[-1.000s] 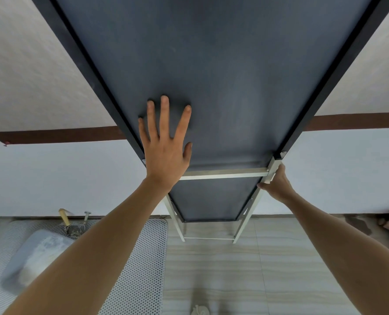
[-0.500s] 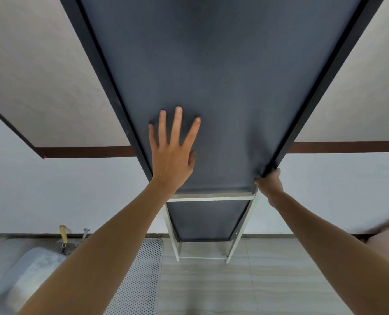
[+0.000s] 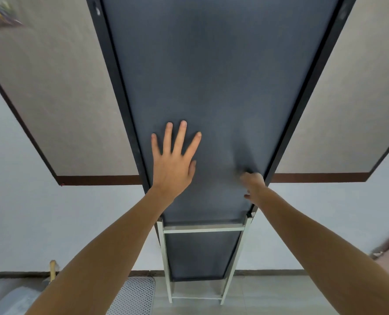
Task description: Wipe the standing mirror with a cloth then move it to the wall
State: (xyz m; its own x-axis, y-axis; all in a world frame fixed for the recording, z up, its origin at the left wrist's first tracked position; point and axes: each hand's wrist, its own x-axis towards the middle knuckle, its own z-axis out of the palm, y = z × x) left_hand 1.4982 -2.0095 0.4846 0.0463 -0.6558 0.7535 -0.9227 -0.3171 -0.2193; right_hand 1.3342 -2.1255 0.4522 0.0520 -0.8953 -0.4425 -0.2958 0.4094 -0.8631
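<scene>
Your left hand (image 3: 174, 165): fingers spread flat on mirror (image 3: 214, 87) back. Right hand (image 3: 253, 186): at mirror's right edge, blurred; grip can't tell.

Tiled floor (image 3: 280, 296), mirror stand (image 3: 227, 280), perforated mat (image 3: 134, 296)

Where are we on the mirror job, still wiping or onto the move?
Onto the move, by the look of it. No cloth is in view, so wiping can't be confirmed. The left hand presses flat, fingers spread, on the mirror's dark back; the right hand, blurred, is at its right edge. The mirror stands on its white stand facing the wall. Whether it is placed can't be told.
</scene>
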